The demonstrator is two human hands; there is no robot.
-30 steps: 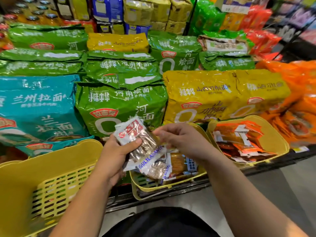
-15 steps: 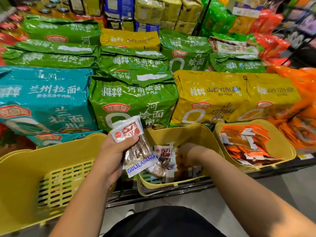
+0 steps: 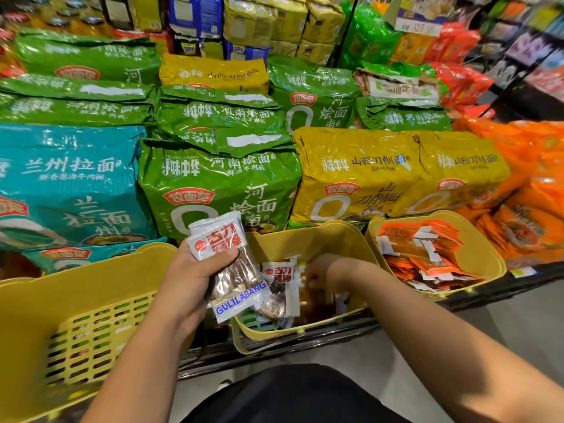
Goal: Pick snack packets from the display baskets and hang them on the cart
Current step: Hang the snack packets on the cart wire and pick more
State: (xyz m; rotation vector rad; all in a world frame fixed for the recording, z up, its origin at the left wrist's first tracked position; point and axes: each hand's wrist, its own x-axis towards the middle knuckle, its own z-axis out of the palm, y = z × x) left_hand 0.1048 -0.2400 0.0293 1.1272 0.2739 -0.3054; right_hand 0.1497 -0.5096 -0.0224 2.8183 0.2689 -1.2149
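Left hand (image 3: 195,279): curled round the held packet (image 3: 241,273), thumb across its white header, raised just left of the middle basket (image 3: 332,239).
Held packet: long axis tilted, red-lettered header up and away, blue band down toward the body; possibly more than one stacked in the grip, hard to say.
Right hand (image 3: 319,271): down inside the middle basket, fingers bent toward the loose packets (image 3: 276,274); blurred, so cannot tell whether pinching one or only touching.
Loose packets: heaped in the middle basket, just left of the right fingertips; nearest one lying with header toward the far wall, long axis running toward the body.
White strip (image 3: 292,288): upright among the heap, beside the right fingers; perhaps a hanging strip, unclear.
Nearer hand: the right, inside the basket; left full, so the next pick likely the right hand's.
Right basket (image 3: 482,248): orange packets inside, well apart from both hands.
Left basket (image 3: 91,303): below the left forearm, cut off at the frame edge.
Noodle bags (image 3: 219,184): stacked behind the baskets.
Hidden: basket floor under the heap; right fingertips lost in blur; cart and its hooks not to be made out anywhere.
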